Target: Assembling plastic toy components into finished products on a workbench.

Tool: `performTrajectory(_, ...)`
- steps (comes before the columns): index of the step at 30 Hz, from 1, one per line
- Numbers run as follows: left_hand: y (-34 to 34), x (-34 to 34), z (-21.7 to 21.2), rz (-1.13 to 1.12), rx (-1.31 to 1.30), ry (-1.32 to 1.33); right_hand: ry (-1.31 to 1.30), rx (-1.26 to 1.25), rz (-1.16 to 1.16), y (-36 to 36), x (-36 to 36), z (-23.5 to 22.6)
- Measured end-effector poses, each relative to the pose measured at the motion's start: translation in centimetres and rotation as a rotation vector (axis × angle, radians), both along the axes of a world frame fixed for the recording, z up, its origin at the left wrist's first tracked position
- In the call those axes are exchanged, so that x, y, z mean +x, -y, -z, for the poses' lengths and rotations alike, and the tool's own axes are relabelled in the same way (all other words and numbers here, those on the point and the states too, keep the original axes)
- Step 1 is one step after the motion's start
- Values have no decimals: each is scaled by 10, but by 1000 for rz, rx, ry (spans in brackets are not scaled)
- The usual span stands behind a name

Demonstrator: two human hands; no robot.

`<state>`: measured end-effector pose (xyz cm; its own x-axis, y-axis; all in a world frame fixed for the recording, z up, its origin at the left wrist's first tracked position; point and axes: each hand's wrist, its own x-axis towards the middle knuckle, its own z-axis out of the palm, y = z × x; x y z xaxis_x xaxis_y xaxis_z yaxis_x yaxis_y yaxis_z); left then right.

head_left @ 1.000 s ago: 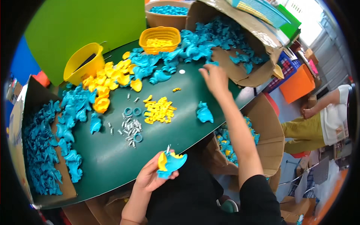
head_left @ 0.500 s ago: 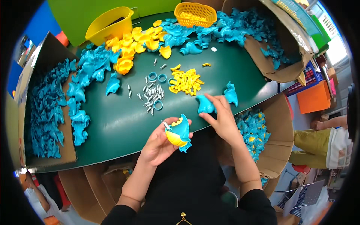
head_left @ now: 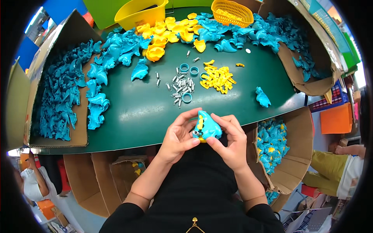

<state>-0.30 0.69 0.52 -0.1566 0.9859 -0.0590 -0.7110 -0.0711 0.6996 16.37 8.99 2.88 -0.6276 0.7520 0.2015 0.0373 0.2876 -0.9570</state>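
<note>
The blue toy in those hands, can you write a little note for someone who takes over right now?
Left hand and right hand: both grip one blue toy with yellow parts, held together at the near edge of the green table.
Parts: small metal pieces and blue rings mid-table, yellow small parts beside them, one loose blue shell to the right.
Done: assembled toys lie in the cardboard box at the right.
Left: many blue shells and yellow shells are still unassembled.
</note>
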Motion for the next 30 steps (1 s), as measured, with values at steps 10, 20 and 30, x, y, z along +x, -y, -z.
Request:
performTrajectory(10, -8, -8, 6, 12, 13, -115, 18, -87, -62, -6, -3, 0)
performTrajectory(20, 0, 3, 13, -15, -66, 218, -81, 68, 78, 7, -1, 7)
performTrajectory(30, 2, -6, 26, -264, 152, -206, -157, -61, -172, -22, -2, 27)
